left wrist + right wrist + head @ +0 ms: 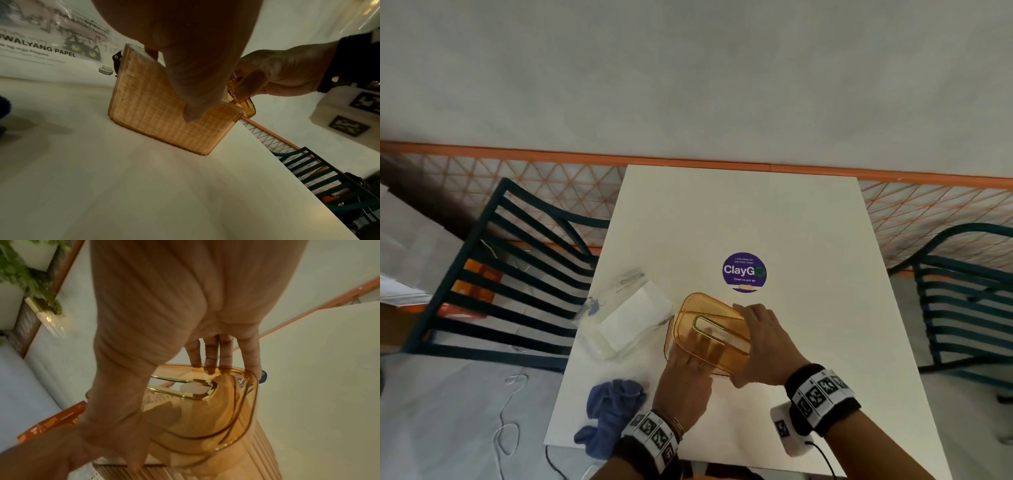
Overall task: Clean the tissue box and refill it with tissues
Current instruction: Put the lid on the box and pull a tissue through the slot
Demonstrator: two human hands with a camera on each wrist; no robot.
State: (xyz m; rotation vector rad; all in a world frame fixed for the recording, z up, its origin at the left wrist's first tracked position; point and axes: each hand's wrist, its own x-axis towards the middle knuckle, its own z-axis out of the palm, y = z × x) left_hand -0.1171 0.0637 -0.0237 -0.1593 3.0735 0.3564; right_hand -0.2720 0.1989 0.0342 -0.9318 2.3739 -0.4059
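Both hands (pixel 722 346) hold the amber tissue box (pixel 709 329) (lid tilted).

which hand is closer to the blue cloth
Left. The left hand grips the near side of the amber box, just right of the blue cloth. The right hand holds the lid on the box's far right side, farther from the cloth.

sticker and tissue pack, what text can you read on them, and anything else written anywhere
"ClayGO": large white letters on the round purple sticker on the table.
Small lines above and below it on the sticker: too blurred to read.
"...WALYANG PAPEL": on the tissue pack, first letters cut off at the frame edge.
Fainter lines under it on the pack: unreadable.
Wristband markers: patterns only, no words.
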